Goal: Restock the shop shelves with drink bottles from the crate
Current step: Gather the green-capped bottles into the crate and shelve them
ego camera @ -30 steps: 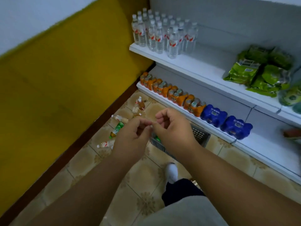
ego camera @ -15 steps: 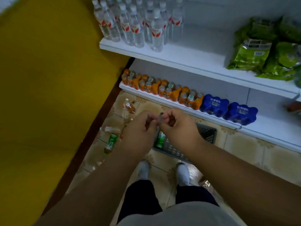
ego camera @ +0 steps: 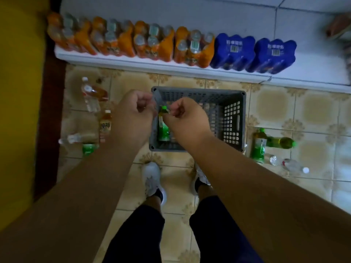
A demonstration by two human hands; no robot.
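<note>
A grey plastic crate (ego camera: pixel 235 118) stands on the tiled floor in front of my feet. One green-capped drink bottle (ego camera: pixel 163 130) lies inside it at the left. My left hand (ego camera: pixel 131 114) and my right hand (ego camera: pixel 188 118) hover close together above the crate's left end, both with fingers curled. Nothing is plainly visible in either hand. The low white shelf (ego camera: pixel 152 62) beyond the crate carries orange shrink-wrapped bottle packs (ego camera: pixel 125 40) and two blue packs (ego camera: pixel 233 52).
Loose bottles lie on the floor left of the crate: a clear one (ego camera: pixel 91 97), an orange-label one (ego camera: pixel 105 124) and a green one (ego camera: pixel 88 149). Right of the crate lie two green bottles (ego camera: pixel 258 147) and a clear bottle (ego camera: pixel 292 165). A yellow wall (ego camera: pixel 19 92) borders the left.
My view has tilted down from the shelves to the crate and floor. Both hands stay together with curled fingers, now above the crate's left end.
</note>
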